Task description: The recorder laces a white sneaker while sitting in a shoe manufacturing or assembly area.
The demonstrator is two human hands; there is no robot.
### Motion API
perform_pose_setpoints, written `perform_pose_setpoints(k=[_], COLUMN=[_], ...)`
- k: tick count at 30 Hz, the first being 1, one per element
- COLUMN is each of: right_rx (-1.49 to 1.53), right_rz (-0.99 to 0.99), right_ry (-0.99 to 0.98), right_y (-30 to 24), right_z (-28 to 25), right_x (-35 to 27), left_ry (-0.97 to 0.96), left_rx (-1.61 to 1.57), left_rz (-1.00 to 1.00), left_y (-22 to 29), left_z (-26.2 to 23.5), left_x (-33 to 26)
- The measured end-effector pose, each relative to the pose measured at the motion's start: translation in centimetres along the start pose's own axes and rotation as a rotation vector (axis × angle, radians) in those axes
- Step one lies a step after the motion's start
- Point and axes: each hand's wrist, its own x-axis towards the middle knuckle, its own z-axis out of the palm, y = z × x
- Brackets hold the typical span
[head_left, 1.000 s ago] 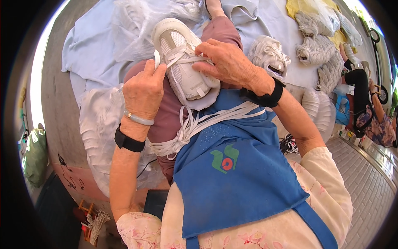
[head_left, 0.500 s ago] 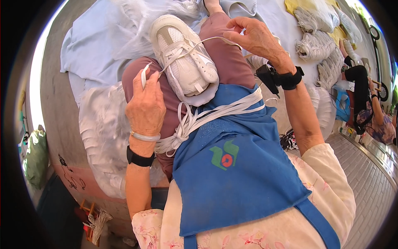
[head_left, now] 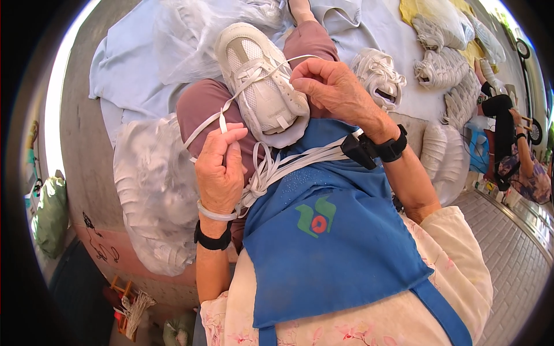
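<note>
White shoes (head_left: 441, 66) on a pale sheet (head_left: 124, 69); bagged shoes (head_left: 147, 196).

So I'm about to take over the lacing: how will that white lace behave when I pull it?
The white lace probably stays floppy: it droops between the left hand and the shoe. It looks flat and light, so it may twist or slip through the fingers.

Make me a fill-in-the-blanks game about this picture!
1. The shoe on the lap is ___ in colour.
2. Each hand pinches one end of the shoe's ___.
3. The apron is ___.
4. The left hand is ___ the person than the right hand.

Missing words: white; lace; blue; nearer
</note>
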Motion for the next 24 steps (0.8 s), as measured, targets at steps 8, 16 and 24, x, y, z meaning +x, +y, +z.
perform_pose_setpoints(k=[8, 16, 24], right_rx=[0.177, 0.074, -0.472], right_rz=[0.144, -0.002, -0.398], right_ry=[-0.061, 0.112, 0.193], right_y=[0.5, 1.1, 2.2], right_z=[-1.2, -1.1, 0.1], right_x=[-0.7, -0.3, 2.3], left_ry=[-0.14, 0.003, -0.087], left_rx=[-0.445, -0.543, -0.29], left_rz=[-0.409, -0.467, -0.504], left_y=[-0.4, 1.3, -0.5], left_z=[-1.1, -0.2, 0.4], left_x=[-0.4, 0.8, 1.6])
